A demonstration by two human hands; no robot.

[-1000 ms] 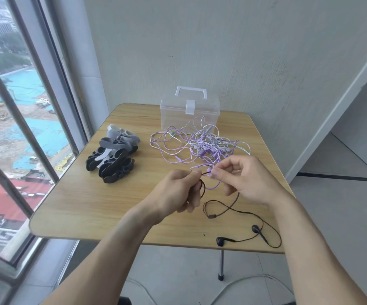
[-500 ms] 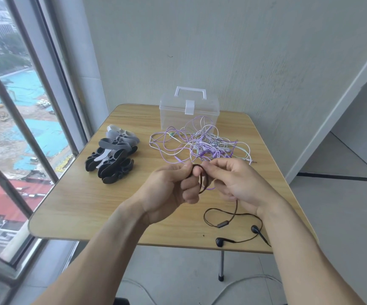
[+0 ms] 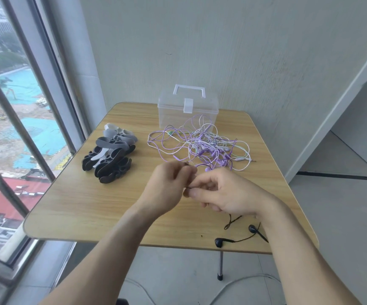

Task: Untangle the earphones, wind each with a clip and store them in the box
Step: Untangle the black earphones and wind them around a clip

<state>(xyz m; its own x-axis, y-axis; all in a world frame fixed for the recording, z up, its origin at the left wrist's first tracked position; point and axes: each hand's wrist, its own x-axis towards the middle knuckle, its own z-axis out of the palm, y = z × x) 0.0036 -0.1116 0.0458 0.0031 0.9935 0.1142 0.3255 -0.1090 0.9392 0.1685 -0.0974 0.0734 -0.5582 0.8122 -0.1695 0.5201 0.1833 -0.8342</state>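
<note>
1. A pale grey wall (image 3: 244, 51) stands just behind the far edge of the wooden tabletop (image 3: 85, 205).
2. A tall window (image 3: 13, 128) runs along the left edge, letting in daylight.
3. Grey floor (image 3: 343, 216) lies to the right.

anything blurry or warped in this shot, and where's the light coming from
Head view: both hands, left hand and right hand, are slightly motion-blurred; the window frame and wall edges bow from the wide lens; soft daylight enters from the window side, no harsh glare on the table.
</note>
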